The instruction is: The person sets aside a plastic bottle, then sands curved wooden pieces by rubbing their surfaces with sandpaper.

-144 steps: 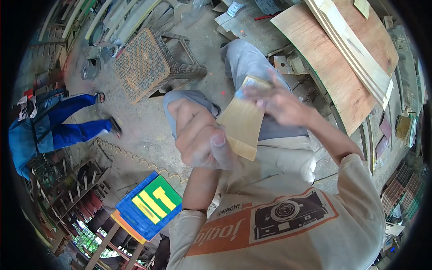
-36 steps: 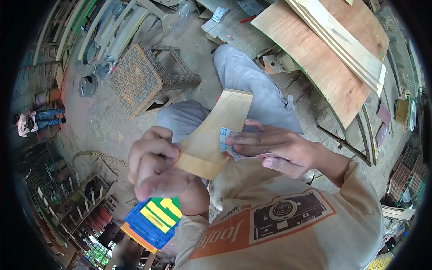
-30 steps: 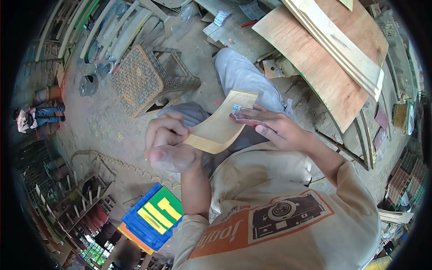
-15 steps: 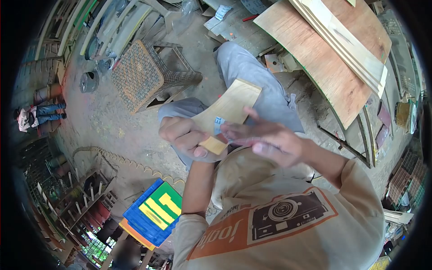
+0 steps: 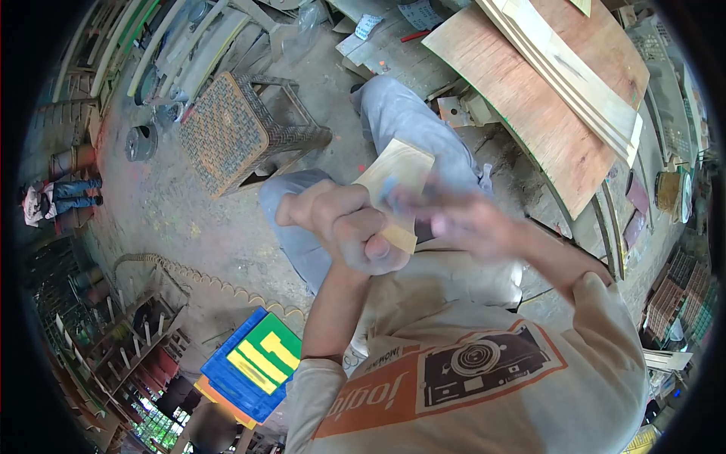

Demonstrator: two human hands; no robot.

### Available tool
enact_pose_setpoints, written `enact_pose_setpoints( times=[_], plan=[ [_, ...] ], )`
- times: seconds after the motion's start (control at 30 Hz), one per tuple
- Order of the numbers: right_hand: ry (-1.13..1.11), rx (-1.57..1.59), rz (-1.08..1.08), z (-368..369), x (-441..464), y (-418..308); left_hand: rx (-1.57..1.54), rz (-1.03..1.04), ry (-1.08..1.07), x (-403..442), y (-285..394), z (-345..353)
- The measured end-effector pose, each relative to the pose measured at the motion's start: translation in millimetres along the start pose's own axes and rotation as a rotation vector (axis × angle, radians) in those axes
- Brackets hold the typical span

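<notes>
My left hand (image 5: 344,227) is wrapped round a thin, curved piece of pale wood (image 5: 401,163), whose lower end sticks out below the fingers. My right hand (image 5: 469,221) is smeared by motion at the wood's right side. At its fingertips a small piece of sandpaper (image 5: 389,188) with blue print on its back lies against the wood, also blurred. Both hands are above my lap, between my bent legs in grey trousers (image 5: 408,113).
A woven stool (image 5: 227,132) stands ahead on the left. Curved plywood (image 5: 544,98) bearing thin wooden strips (image 5: 567,68) lies on the right. A blue, green and yellow painted panel (image 5: 253,363) and a coiled hose (image 5: 219,284) are lower left. Another person (image 5: 57,200) is far left.
My left hand has moved to the right and turned with the wood, covering more of it. My right hand has shifted along the wood with the sandpaper and is more blurred.
</notes>
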State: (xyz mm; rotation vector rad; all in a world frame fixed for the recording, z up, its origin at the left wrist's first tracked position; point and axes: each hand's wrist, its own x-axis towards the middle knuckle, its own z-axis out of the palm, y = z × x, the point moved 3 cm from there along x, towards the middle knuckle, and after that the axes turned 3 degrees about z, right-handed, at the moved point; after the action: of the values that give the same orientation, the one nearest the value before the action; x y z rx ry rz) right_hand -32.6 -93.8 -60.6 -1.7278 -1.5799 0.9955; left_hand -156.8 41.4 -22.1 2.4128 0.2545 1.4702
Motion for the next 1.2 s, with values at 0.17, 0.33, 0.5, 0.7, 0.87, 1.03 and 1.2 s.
enact_pose_setpoints(
  times=[0.17,0.33,0.5,0.7,0.87,1.03,1.2],
  plan=[
    [0.091,0.186,-0.034,-0.9,5.7,20.0,-0.050,0.031,-0.031,0.4,2.0,2.9],
    [0.156,0.441,-0.261,-12.6,-4.3,-38.9,-0.049,-0.006,-0.002,11.3,4.0,4.8],
    [0.094,-0.154,-0.006,1.1,5.5,30.7,0.013,-0.011,-0.005,9.0,3.7,7.2],
    [0.162,0.017,-0.132,-8.8,10.5,44.1,0.002,-0.031,0.031,11.6,-1.0,6.8],
    [0.044,0.482,-0.187,-9.1,3.7,-7.4,0.002,-0.149,0.021,31.7,-2.8,7.3],
    [-0.028,-0.096,0.037,-19.4,17.5,58.9,0.016,-0.118,0.026,21.3,-4.3,11.8],
    [0.019,0.370,-0.277,-9.8,17.8,8.8,-0.050,-0.147,0.045,11.5,-12.9,2.6]
  ],
)
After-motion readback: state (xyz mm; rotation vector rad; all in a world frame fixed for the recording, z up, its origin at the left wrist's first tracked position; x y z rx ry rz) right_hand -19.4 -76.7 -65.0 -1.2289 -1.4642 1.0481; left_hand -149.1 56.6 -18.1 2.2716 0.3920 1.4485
